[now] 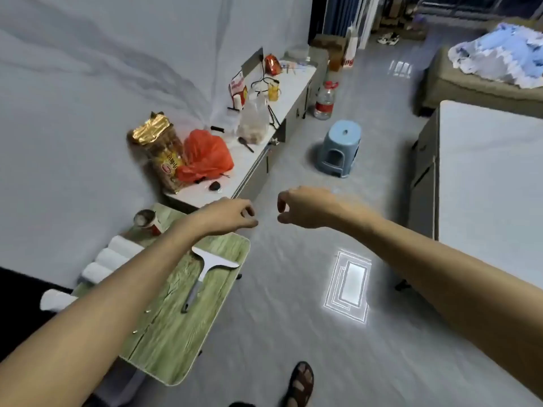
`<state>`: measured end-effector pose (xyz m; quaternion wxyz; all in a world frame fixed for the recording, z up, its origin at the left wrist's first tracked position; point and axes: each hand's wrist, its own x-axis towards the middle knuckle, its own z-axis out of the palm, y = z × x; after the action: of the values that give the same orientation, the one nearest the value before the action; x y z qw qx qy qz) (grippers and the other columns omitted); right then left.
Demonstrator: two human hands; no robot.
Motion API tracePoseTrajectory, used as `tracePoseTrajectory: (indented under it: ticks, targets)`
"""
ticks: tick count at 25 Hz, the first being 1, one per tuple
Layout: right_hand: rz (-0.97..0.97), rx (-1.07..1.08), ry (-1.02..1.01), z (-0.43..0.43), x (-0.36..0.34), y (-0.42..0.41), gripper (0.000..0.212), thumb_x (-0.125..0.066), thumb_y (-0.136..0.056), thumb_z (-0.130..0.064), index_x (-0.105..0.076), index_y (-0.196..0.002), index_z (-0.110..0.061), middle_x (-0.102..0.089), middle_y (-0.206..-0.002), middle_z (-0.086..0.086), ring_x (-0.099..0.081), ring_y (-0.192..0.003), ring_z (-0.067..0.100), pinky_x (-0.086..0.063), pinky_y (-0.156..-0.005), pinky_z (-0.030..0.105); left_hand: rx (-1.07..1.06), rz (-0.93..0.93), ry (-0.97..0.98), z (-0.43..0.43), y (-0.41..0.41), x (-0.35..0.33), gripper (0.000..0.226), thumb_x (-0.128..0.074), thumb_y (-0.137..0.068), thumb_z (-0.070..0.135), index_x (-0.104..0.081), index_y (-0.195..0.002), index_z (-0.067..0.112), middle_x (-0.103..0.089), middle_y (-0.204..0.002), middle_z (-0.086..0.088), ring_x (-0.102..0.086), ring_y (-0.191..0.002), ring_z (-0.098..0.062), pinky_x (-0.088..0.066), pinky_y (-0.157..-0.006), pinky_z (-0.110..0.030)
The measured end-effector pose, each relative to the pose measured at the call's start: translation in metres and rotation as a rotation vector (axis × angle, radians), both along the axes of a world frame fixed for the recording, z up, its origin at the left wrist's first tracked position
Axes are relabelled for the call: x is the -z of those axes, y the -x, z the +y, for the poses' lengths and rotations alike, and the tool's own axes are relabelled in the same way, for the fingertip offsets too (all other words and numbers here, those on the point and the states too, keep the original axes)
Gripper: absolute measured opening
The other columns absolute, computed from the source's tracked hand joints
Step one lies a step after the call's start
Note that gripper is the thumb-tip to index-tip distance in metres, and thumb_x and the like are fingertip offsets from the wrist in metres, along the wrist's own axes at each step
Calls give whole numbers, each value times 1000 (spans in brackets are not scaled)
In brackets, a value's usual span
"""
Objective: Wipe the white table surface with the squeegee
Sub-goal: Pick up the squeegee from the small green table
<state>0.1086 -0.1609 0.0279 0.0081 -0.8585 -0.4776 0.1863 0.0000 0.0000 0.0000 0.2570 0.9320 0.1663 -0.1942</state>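
A white squeegee with a grey handle lies flat on a small green wood-grain table at the lower left, its blade toward the far end. The white table stands at the right edge of the view. My left hand hovers over the far end of the green table, above the squeegee, fingers loosely curled and holding nothing. My right hand hangs in the air over the floor just right of it, fingers also loosely curled and empty. The two hands are a small gap apart.
A long white counter along the left wall carries snack bags, an orange plastic bag, cables and a cup. A blue plastic stool and a water bottle stand on the grey floor. White rolls and a can sit on the green table.
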Motion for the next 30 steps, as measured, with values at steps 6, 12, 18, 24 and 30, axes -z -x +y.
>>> tracePoseTrajectory:
  ticks: [6,12,18,24,30]
  targets:
    - [46,-36,85,95,111,-17,30,-51,-92,-28,-55,-117,-12,-63,-107,16,-60,-93,34,-37,-65,32,-396,57,266,95,12,147,21,-62,-86,26,-62,-106,18,-70,-93,-8,-70,-82,-24,-48,-66,-33]
    - [167,-35,103,171,250,-23,34,-50,-91,-25,-52,-125,-20,-64,-114,11,-61,-98,34,-39,-66,31,-668,193,233,169,17,329,29,-69,-81,11,-59,-109,9,-71,-102,-16,-68,-90,-33,-53,-84,-41]
    - [496,163,148,186,344,-31,33,-53,-91,-36,-54,-122,-24,-66,-108,5,-60,-97,26,-50,-80,38,-496,530,23,185,38,461,60,-66,-86,39,-43,-130,5,-65,-117,-19,-65,-101,-37,-51,-81,-40]
    - [538,277,159,150,358,-50,32,-53,-91,-38,-55,-120,-24,-66,-105,4,-59,-95,25,-49,-79,37,-414,593,-88,188,38,492,20,-55,-92,25,-65,-101,10,-70,-99,-15,-67,-89,-33,-56,-81,-39]
    - [418,350,173,109,308,-75,32,-50,-92,-37,-53,-121,-25,-65,-107,3,-58,-100,27,-42,-72,32,-466,512,328,175,-28,420,28,-66,-88,10,-58,-62,3,-61,-56,-12,-55,-48,-22,-46,-53,-28]
